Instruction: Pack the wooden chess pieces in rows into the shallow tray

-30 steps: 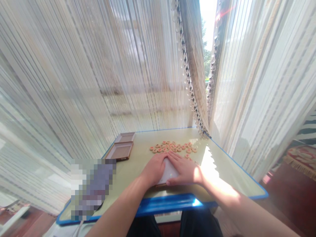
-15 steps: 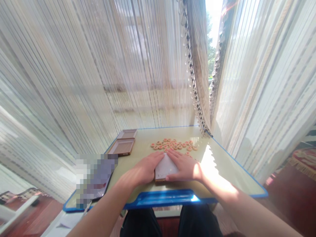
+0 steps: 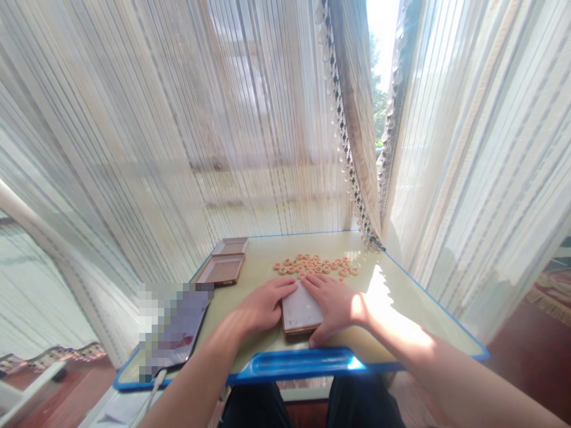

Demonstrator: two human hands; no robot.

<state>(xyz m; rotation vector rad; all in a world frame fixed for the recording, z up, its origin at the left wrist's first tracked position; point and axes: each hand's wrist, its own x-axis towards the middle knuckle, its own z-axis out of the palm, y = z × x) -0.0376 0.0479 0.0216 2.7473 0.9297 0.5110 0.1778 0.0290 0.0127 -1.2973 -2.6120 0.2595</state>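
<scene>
A shallow box with a white top and brown rim (image 3: 301, 315) lies flat near the table's front edge, between my hands. My left hand (image 3: 266, 304) is curled along its left side, fingertips at the far left corner. My right hand (image 3: 335, 304) lies over its right side with fingers stretched across the far right corner. The right thumb points away from the box, its tip near the tabletop. Just beyond the fingertips lie several round wooden Chinese chess pieces (image 3: 317, 266) with red or dark markings, loosely spread.
An open two-part wooden box (image 3: 235, 280) lies at the back left. A tablet (image 3: 196, 327), partly pixelated, lies at the front left with a white cable (image 3: 154, 389). The yellowish table (image 3: 428, 324) has a blue rim and a blue front tray (image 3: 303, 360). Sheer curtains (image 3: 276, 119) hang behind.
My right thumb has come off the box's near edge and swung toward me, opening the hand wider. The left hand stays at the left side. The view has shifted slightly.
</scene>
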